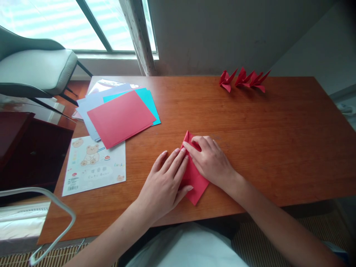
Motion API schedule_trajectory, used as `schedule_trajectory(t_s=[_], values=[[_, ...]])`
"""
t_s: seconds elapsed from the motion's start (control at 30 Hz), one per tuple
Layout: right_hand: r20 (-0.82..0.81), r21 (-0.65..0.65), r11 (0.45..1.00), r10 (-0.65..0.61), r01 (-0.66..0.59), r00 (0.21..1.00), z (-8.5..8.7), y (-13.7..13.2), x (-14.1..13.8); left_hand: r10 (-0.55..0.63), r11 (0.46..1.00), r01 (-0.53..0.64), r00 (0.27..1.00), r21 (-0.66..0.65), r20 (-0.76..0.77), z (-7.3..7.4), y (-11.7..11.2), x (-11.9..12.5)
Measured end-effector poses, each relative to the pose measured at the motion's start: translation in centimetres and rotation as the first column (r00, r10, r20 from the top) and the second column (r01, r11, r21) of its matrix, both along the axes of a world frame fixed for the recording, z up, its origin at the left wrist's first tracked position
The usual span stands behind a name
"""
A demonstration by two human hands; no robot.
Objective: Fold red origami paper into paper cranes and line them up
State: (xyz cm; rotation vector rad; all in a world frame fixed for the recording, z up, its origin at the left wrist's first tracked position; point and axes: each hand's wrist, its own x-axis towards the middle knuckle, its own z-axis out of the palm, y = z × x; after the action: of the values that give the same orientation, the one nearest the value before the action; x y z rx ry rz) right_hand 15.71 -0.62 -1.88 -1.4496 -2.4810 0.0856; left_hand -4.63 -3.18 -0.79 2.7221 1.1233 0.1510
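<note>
A partly folded red paper (pixel 194 181) lies near the front edge of the wooden table (pixel 278 148). My left hand (pixel 167 180) rests flat on its left side with fingers stretched out and together. My right hand (pixel 210 159) presses down on the upper part, its fingers curled onto the fold. Both hands touch the paper and hide much of it.
A fanned stack of red, teal and pale sheets (pixel 119 111) lies at the left, with a bear-printed package sheet (pixel 94 163) below it. Three folded red paper cranes (pixel 243 79) stand at the table's far edge. A grey chair (pixel 36 66) is by the window.
</note>
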Motion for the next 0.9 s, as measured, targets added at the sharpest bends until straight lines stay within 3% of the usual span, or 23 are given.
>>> schedule_trajectory(t_s=[0.43, 0.67, 0.9], values=[[0.016, -0.016, 1.0, 0.013, -0.013, 1.0, -0.1, -0.1, 0.1, 0.003, 1.0, -0.003, 1.0, -0.001, 0.015, 0.0, -0.1, -0.1], [0.057, -0.016, 0.995, -0.095, 0.096, 0.994, 0.0, 1.0, -0.2, -0.001, 1.0, 0.001, 1.0, -0.003, 0.012, -0.1, -0.1, -0.1], [0.078, -0.021, 0.994, -0.107, 0.109, 0.991, 0.0, 1.6, -0.6, 0.005, 1.0, -0.005, 1.0, 0.004, 0.008, -0.1, -0.1, 0.0]])
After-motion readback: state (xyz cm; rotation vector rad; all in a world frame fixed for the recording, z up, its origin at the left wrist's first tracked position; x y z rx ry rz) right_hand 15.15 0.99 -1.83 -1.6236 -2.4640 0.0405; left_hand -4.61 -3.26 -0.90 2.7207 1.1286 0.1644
